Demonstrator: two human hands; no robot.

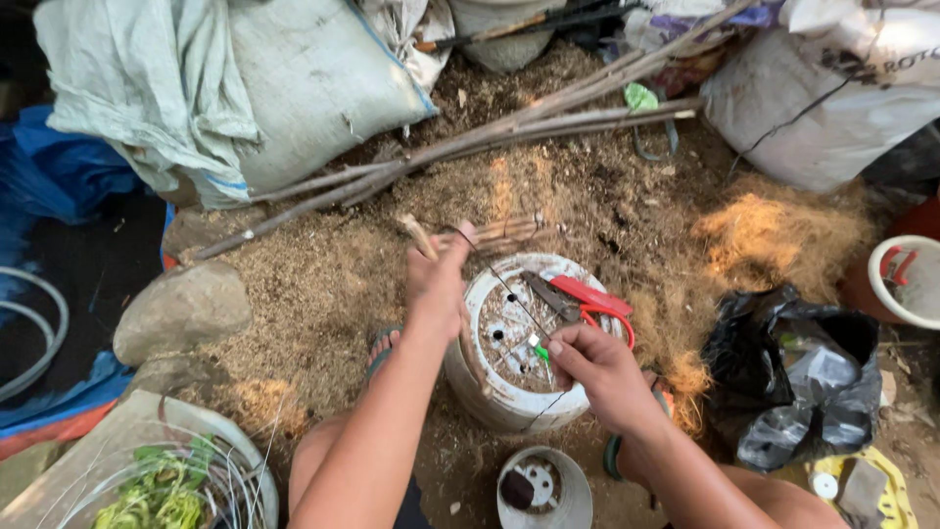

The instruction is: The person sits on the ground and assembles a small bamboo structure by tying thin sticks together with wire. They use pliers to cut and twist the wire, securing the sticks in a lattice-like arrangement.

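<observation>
Sawdust-strewn ground, coarse and tan, carries an upturned white plastic bucket (509,343) at centre, with red-handled pruning shears (578,299) lying on its round, holed base. At 11 o'clock from the bucket the left hand (438,284) closes its grip on a bundle of thin dry sticks (490,235), while at 5 o'clock the right hand (597,367) pinches a taut thin wire (504,286) running between both hands. Bulging woven sacks (294,88) sit at 11 o'clock, long bare branches (509,127) at 12, a crumpled black plastic bag (793,382) at 3.
</observation>
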